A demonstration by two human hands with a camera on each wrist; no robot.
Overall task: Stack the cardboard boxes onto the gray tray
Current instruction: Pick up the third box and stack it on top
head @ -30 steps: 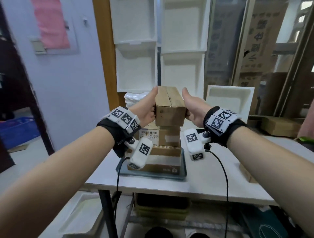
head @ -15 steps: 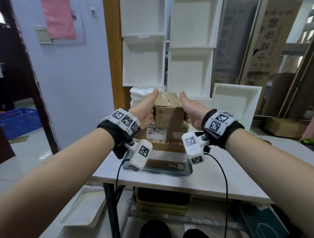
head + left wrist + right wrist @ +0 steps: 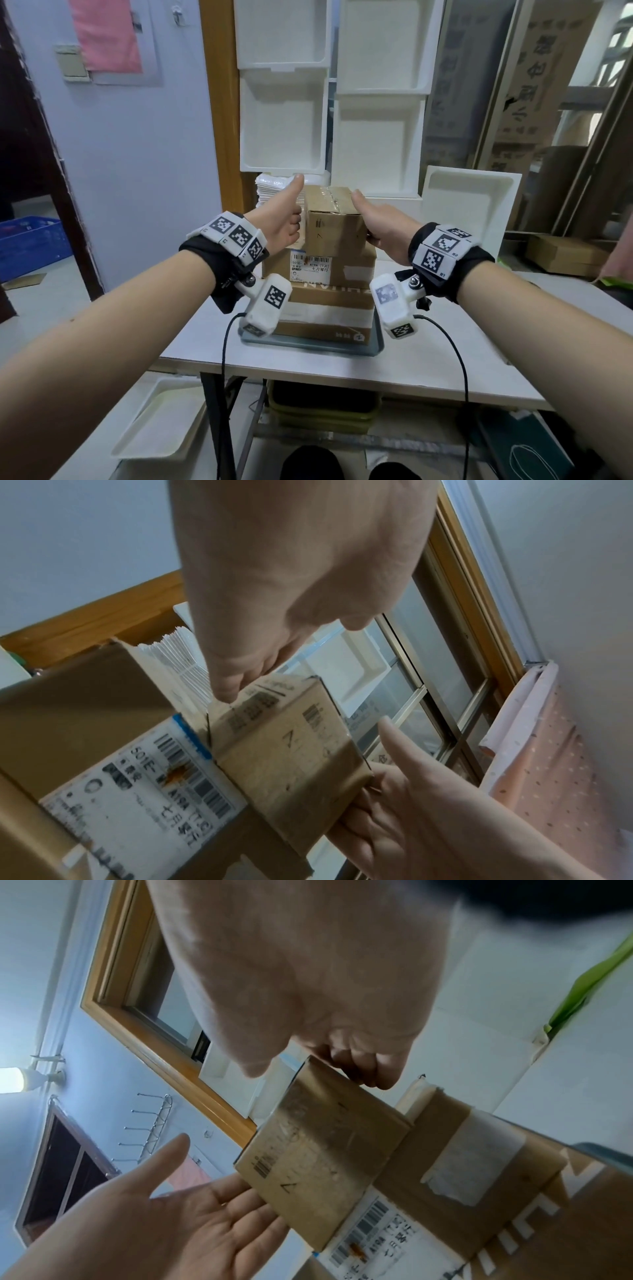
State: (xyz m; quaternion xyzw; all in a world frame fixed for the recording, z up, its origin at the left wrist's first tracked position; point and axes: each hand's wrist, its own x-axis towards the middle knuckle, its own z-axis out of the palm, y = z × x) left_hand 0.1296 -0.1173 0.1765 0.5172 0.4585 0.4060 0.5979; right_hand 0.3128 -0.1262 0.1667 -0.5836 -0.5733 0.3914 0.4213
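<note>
A small brown top box (image 3: 334,222) sits on a labelled middle box (image 3: 349,270), which rests on a larger bottom box (image 3: 329,308). The stack stands on the gray tray (image 3: 373,346) on the white table. My left hand (image 3: 284,222) is at the top box's left side with its thumb raised. In the right wrist view the left hand (image 3: 192,1218) shows a flat palm, straight fingers touching the top box (image 3: 318,1150). My right hand (image 3: 383,226) holds the box's right side, thumb on the top edge. Its fingers (image 3: 359,1074) curl on the far edge.
White foam trays (image 3: 281,123) lean against the window behind the stack, and another foam tray (image 3: 469,205) stands at the back right. A stack of white plates (image 3: 274,188) sits behind the boxes. Cardboard boxes (image 3: 561,253) lie far right. A blue crate (image 3: 30,240) is on the floor left.
The top box has come down onto the middle box. My left thumb has lifted off the box and that hand has loosened. The right hand stays on the box.
</note>
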